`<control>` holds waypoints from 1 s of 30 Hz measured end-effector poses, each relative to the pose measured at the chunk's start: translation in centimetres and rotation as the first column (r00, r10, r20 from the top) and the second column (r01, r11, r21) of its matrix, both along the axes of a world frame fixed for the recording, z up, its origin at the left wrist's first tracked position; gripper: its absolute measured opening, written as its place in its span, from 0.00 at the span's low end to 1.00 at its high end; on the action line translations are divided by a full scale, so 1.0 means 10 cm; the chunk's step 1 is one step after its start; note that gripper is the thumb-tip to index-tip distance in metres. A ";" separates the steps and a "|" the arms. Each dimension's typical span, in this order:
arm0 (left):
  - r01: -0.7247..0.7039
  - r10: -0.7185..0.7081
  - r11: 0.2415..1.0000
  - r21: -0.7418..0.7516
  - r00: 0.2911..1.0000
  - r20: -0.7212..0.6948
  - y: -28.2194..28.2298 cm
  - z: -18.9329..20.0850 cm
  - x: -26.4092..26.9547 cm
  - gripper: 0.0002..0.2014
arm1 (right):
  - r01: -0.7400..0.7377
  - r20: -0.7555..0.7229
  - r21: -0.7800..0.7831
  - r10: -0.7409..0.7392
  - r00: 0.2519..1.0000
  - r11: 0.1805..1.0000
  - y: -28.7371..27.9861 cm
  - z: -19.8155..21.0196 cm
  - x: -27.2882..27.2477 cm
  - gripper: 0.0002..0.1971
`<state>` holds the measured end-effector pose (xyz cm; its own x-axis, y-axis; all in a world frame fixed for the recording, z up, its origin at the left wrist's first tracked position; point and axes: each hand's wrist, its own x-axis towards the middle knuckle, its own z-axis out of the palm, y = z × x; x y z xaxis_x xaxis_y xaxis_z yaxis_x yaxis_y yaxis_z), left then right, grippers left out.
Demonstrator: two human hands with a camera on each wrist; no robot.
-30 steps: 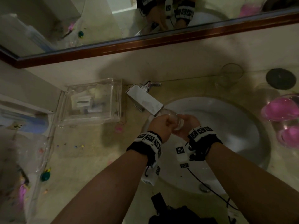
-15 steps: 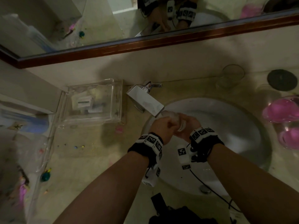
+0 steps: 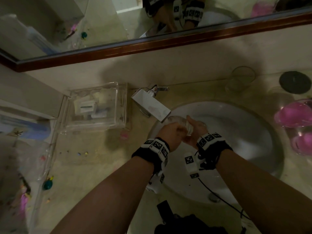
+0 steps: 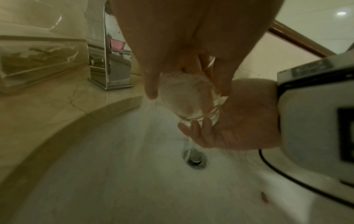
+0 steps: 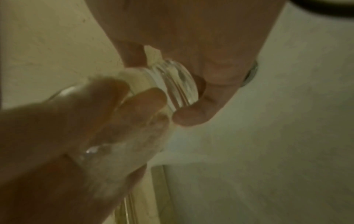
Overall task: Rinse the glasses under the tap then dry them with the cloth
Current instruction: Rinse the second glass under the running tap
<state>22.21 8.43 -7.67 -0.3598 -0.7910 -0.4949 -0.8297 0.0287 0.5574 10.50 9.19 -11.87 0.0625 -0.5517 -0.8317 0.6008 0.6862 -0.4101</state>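
Over the sink, the left hand curls round the glass near its mouth while the right hand cups its thick base, both closed on it. Wet, rigid and breakable, it likely turns slippery, so wall and heavy base seem the safest holds. Just beyond, the tap pours; a second glass waits on the worktop.

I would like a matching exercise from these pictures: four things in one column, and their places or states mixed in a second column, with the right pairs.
Things:
1. glass in the hands
2. empty glass
3. clear plastic box
4. dark round disc

Places or states:
A. on the counter, left of the tap
B. near the wall, at the far right
C. under the spout, over the basin
D. behind the basin, standing upright

Pairs: 1-C, 2-D, 3-A, 4-B
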 end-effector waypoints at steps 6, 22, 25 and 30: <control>-0.022 0.022 1.000 0.003 0.999 -0.025 -0.04 0.06 0.00 0.11 | -0.105 -0.108 0.008 0.106 0.989 0.994 -0.04 -0.24 -0.03 0.27; 0.002 -0.002 0.997 -0.071 1.000 0.001 -0.02 0.00 0.02 0.11 | -0.010 0.006 0.012 0.010 1.000 1.000 -0.02 -0.12 -0.05 0.15; 0.148 -0.149 0.987 0.055 0.989 0.020 -0.01 -0.02 -0.04 0.16 | 0.087 0.012 0.089 -0.089 0.996 0.992 -0.07 -0.15 -0.02 0.16; 0.158 -0.161 0.987 0.039 0.981 0.105 -0.06 -0.01 -0.01 0.11 | 0.053 0.020 0.120 -0.056 0.998 0.991 -0.01 -0.20 -0.04 0.14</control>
<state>22.13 7.83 -7.76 -0.4238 -0.7118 -0.5601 -0.8708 0.1501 0.4682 10.08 9.10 -13.84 0.0551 -0.4513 -0.8906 0.6468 0.6957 -0.3125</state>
